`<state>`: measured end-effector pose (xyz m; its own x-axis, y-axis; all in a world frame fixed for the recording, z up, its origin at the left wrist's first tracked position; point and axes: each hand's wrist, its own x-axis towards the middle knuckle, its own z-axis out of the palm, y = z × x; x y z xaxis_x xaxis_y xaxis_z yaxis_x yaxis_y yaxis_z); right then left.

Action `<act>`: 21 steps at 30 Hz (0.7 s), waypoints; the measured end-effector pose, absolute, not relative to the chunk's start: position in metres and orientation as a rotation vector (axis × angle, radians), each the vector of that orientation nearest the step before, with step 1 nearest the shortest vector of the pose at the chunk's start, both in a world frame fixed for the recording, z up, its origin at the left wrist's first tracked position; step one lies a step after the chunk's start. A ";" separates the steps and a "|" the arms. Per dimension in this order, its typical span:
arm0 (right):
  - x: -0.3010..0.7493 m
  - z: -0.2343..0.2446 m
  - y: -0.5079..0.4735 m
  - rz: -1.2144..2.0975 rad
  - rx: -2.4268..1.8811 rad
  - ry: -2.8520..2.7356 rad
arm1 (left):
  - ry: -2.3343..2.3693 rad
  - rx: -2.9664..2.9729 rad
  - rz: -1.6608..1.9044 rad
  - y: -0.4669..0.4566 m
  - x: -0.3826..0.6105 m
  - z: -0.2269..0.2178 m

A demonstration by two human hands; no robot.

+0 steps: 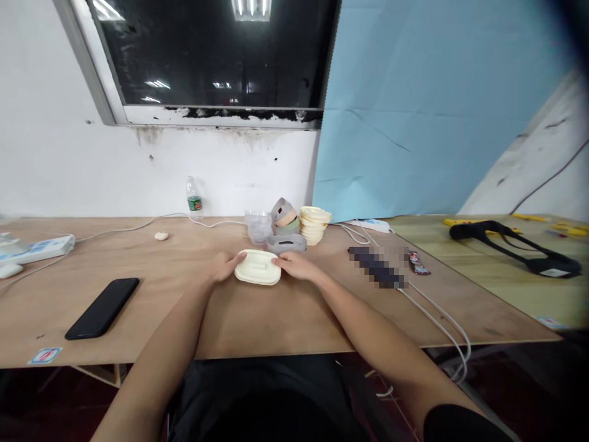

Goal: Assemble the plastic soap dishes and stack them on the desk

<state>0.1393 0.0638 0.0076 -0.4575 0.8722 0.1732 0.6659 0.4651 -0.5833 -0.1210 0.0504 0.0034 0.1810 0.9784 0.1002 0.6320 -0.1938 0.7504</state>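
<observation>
A cream plastic lid (257, 267), a rounded rectangle with a raised bar across its middle, is held between my two hands above the table. My left hand (226, 266) grips its left edge, thumb on top. On the opposite edge my right hand (294, 265) pinches it the same way; the fingers underneath are hidden. Just behind the lid lies a grey oval band-like piece (287, 244). Further back are a stack of clear plastic cups or tubs (259, 228), jumbled grey, peach and green pieces (283, 213), and a stack of cream containers or lids (315, 226).
A black phone (102, 309) lies front left, near a power strip (50, 247). A small white object (161, 236) and a plastic bottle (194, 197) are further back. White cables (442, 316), a wrapped snack (418, 263) and a black strap-like frame (515, 248) are on the right.
</observation>
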 end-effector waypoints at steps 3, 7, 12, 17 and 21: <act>0.140 0.007 0.057 0.582 -1.313 -2.495 | 1.520 2.036 0.581 0.050 -0.120 0.002; 0.137 0.009 0.053 0.326 -1.327 -2.489 | 1.600 2.168 0.395 0.053 -0.117 -0.003; 0.145 0.025 0.054 0.120 -1.220 -2.185 | 1.601 2.186 0.487 0.052 -0.113 -0.007; 0.178 0.033 0.070 -0.057 -1.239 -1.836 | 1.481 2.249 0.719 0.046 -0.107 -0.004; 0.203 0.015 0.092 0.095 -1.261 -1.953 | 1.408 2.265 0.766 0.042 -0.100 -0.002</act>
